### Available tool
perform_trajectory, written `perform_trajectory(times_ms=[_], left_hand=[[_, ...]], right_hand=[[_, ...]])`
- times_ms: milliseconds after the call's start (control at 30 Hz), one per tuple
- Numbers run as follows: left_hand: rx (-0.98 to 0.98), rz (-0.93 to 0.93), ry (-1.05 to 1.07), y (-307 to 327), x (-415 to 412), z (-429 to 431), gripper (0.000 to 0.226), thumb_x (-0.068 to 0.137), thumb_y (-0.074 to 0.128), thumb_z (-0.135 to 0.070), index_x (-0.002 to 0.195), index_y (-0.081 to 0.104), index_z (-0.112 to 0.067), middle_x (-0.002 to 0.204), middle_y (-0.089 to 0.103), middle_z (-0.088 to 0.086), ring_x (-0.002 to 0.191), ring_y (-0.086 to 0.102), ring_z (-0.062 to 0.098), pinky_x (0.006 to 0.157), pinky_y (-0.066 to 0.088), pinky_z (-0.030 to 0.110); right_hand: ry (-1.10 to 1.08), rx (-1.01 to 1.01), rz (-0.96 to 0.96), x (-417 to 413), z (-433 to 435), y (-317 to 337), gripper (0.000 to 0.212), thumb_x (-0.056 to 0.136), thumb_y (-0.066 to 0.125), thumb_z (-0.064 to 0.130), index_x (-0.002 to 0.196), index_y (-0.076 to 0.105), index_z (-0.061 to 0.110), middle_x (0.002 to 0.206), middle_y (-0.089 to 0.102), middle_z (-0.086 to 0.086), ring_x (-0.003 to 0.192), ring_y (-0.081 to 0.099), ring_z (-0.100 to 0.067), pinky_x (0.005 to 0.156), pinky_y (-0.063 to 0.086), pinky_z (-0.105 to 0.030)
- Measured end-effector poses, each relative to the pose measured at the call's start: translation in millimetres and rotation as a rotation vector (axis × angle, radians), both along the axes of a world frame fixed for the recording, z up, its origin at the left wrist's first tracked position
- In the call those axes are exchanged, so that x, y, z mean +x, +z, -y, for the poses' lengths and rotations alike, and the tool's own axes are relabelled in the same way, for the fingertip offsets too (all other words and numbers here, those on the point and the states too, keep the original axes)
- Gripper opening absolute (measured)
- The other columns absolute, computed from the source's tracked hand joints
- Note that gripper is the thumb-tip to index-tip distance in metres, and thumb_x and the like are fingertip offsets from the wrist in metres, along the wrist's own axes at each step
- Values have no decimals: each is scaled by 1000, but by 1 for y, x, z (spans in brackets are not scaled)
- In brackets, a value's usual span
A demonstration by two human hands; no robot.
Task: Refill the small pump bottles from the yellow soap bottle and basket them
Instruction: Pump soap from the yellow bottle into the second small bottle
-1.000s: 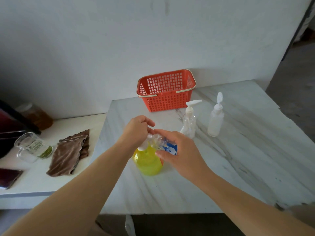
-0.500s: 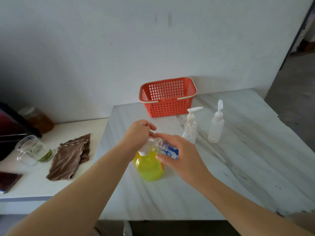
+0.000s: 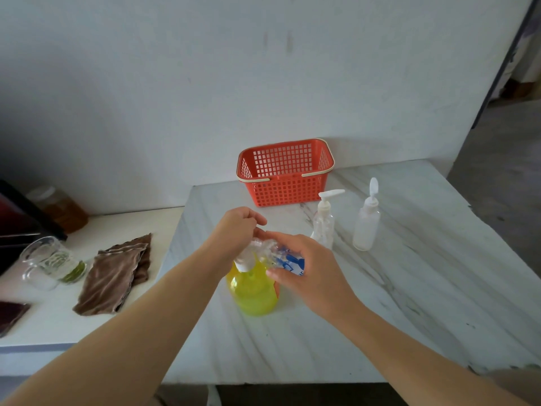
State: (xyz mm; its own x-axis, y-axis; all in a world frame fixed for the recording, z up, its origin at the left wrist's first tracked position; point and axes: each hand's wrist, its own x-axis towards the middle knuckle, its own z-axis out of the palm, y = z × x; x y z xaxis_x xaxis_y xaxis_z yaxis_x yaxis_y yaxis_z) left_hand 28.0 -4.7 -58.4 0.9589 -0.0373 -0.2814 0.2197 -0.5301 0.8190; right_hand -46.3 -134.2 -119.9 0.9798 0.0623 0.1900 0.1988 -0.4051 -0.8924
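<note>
The yellow soap bottle stands on the marble table near its front left. My right hand grips a small clear bottle with a blue label, tilted on its side just above the yellow bottle. My left hand curls its fingers over a white pump cap at the neck end of that small bottle; which bottle the cap belongs to is hidden. Two more small pump bottles, one clear and one frosted, stand upright to the right. The red basket sits behind them by the wall.
A lower white counter on the left carries a brown cloth, a glass measuring jug, an amber jar and a dark flat object. The wall runs behind the table. The marble table's right edge drops to the floor.
Both hands keep the same hold over the yellow bottle. The view has tilted, so the table and basket sit lower in the frame.
</note>
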Motion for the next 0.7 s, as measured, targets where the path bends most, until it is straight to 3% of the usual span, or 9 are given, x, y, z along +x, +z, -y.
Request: perform_trajectory(times_ms=[200, 333, 533, 700], left_hand=[[25, 27, 7, -7, 0, -1, 33, 95, 32, -6, 81, 60, -18, 77, 68, 5, 67, 53, 17, 60, 40, 27], [32, 77, 32, -15, -3, 2, 34, 92, 30, -3, 84, 61, -15, 72, 68, 6, 69, 57, 22, 71, 48, 35], [48, 47, -5, -12, -3, 0, 34, 91, 32, -1, 83, 62, -15, 72, 65, 3, 68, 54, 19, 66, 43, 29], [-56, 60, -20, 2, -3, 0, 32, 94, 30, -1, 89, 60, -11, 71, 67, 5, 77, 61, 22, 74, 50, 28]], right_hand=[[-3, 48, -12, -1, 1, -3, 56, 70, 65, 40, 125, 58, 42, 104, 66, 10, 100, 62, -7, 90, 51, -34], [-2, 55, -29, -2, 2, -8, 55, 70, 67, 37, 124, 58, 43, 106, 67, 11, 100, 62, -5, 90, 51, -34], [-12, 66, 1, -3, 2, -6, 54, 71, 70, 30, 121, 59, 45, 101, 66, 10, 96, 62, -5, 87, 51, -29], [-24, 67, 35, -2, 0, -2, 55, 71, 71, 31, 125, 60, 37, 101, 67, 12, 96, 62, -5, 86, 51, -27]])
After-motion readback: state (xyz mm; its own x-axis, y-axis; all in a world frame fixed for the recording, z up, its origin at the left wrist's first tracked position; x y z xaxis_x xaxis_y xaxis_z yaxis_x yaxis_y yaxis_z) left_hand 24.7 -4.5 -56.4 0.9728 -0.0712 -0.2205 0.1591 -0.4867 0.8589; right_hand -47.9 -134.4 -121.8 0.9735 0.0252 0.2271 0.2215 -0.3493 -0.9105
